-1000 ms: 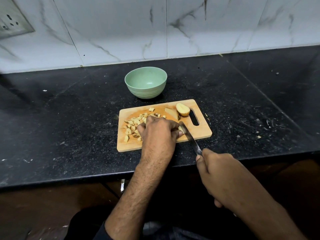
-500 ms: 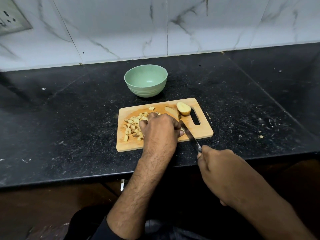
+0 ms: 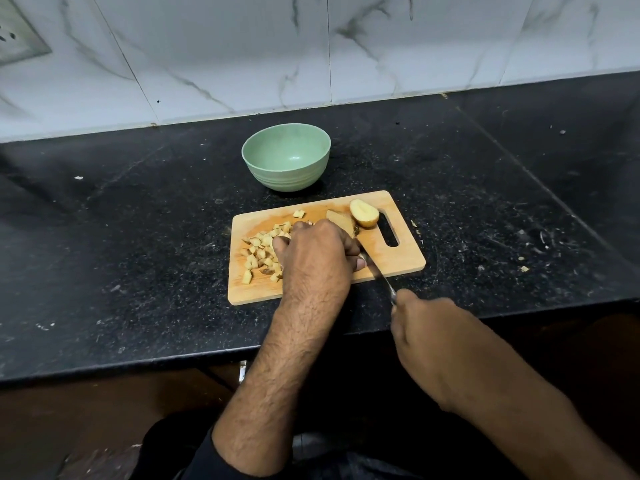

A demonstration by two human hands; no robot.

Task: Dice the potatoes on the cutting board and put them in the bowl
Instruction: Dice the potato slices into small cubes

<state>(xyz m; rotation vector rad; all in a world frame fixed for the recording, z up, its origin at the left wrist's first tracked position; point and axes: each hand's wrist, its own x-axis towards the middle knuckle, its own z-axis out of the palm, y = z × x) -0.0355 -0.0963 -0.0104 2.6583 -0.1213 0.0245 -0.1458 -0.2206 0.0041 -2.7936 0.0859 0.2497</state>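
A wooden cutting board [image 3: 391,258] lies on the black counter. Several diced potato pieces [image 3: 261,249] are piled on its left half. A potato half [image 3: 363,213] and a flat potato slice [image 3: 338,220] sit at the board's far right, near the handle slot. My left hand [image 3: 317,254] is curled over the middle of the board, covering a potato piece I cannot see. My right hand [image 3: 429,334] grips the handle of a knife [image 3: 375,271], whose blade runs under the left hand's thumb side. A green bowl [image 3: 286,161] stands behind the board with nothing in it.
The counter [image 3: 138,237] ends at a front edge just below the board. A marble-tiled wall [image 3: 311,46] rises behind the bowl, with a wall socket [image 3: 17,39] at the upper left. Small crumbs lie on the counter to the right.
The hands and knife have barely moved on the board; the view has shifted slightly. The potato pieces lie as before.
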